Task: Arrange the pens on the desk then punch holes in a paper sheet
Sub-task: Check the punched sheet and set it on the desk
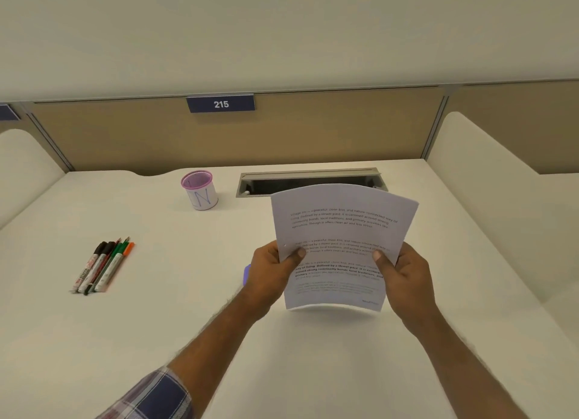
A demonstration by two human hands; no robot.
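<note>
1. Fingers of the left hand curl round the left edge of a printed paper sheet, thumb pressed on its face; the right hand grips the right edge the same way, thumb on the print.

2. Held between both hands, the paper sheet is lifted clear of the white bench and bows slightly, its top edge leaning away from the person and overlapping the view of a grey cable slot sunk in the back of the bench.

3. Several paragraphs of dark text run across the sheet; the lowest lines are too faint to read.

4. Well to the left, the pens lie side by side in a tight row on the bench, caps pointing away: black-capped markers, a green one, an orange one and thin pencils among them.

5. Near the back of the bench stands a pink-rimmed mesh pen cup, wrapped in white paper with blue lettering.

6. Just behind the left wrist, a small purple object peeks out, possibly the hole punch, though most of it is hidden.

7. A checked sleeve covers the left forearm near the lower edge.

8. On the tan partition behind, a blue tag reads 215.
</note>
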